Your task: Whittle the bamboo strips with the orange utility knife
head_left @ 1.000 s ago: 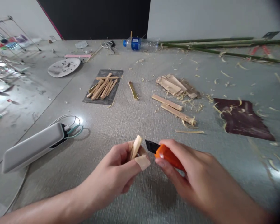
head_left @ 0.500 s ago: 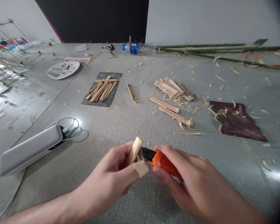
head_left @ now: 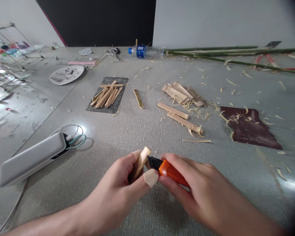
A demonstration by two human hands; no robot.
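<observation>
My left hand (head_left: 124,183) is closed around a short strip of bamboo (head_left: 142,160), its pale end sticking up between thumb and fingers. The thumb wears a beige plaster. In my right hand (head_left: 189,183) is an orange utility knife (head_left: 173,172), its dark blade meeting the right side of the strip near the top. The thumb of my left hand lies just under the blade. Beyond my hands, two split bamboo pieces (head_left: 173,110) rest on the table, and a smaller greenish piece (head_left: 139,99) lies to their left.
Several cut sticks (head_left: 108,95) lie on a dark sheet (head_left: 95,107). Flat slats (head_left: 177,93) and shavings are at centre right, beside brown sandpaper (head_left: 255,131). A power bank (head_left: 34,157) with cables is at left. A plate (head_left: 66,74), bottle (head_left: 140,51) and green bamboo poles (head_left: 211,55) stand farther back.
The blade has shifted slightly left against the strip, and the strip has tilted a little to the right. Both hands keep their grip.
</observation>
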